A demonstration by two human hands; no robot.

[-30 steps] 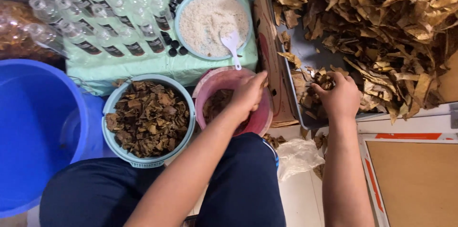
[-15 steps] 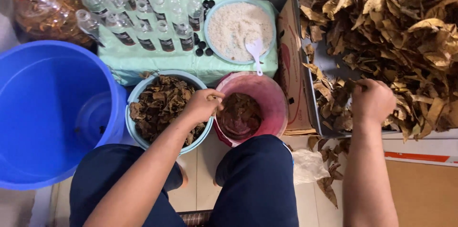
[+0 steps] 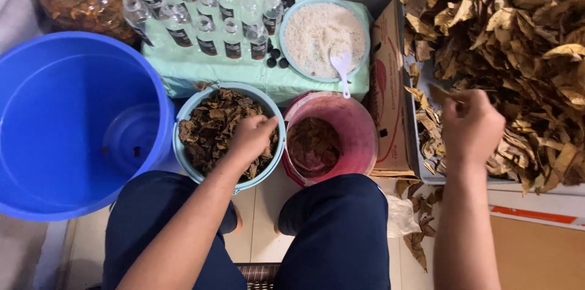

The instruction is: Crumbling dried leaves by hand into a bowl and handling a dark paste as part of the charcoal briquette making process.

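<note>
My left hand [image 3: 251,137] rests knuckles-up in a light blue bowl [image 3: 186,162] full of dark broken dried leaves [image 3: 210,125], fingers curled into them. My right hand [image 3: 470,125] is closed around a dried leaf at the edge of a big heap of tan dried leaves [image 3: 506,40] in a cardboard box [image 3: 387,83]. Between the hands stands a pink bucket [image 3: 359,137] with dark wet leaves at its bottom.
A large blue tub [image 3: 73,125] stands at the left. Behind the bowls, a green-covered surface [image 3: 201,70] carries several small clear bottles [image 3: 201,16] and a bowl of white grains [image 3: 320,34] with a white spoon [image 3: 342,70]. Loose leaves lie on the floor by my right knee.
My left hand moved from the pink bucket to the light blue bowl and now sits in the leaves. My right hand shifted slightly along the leaf heap.
</note>
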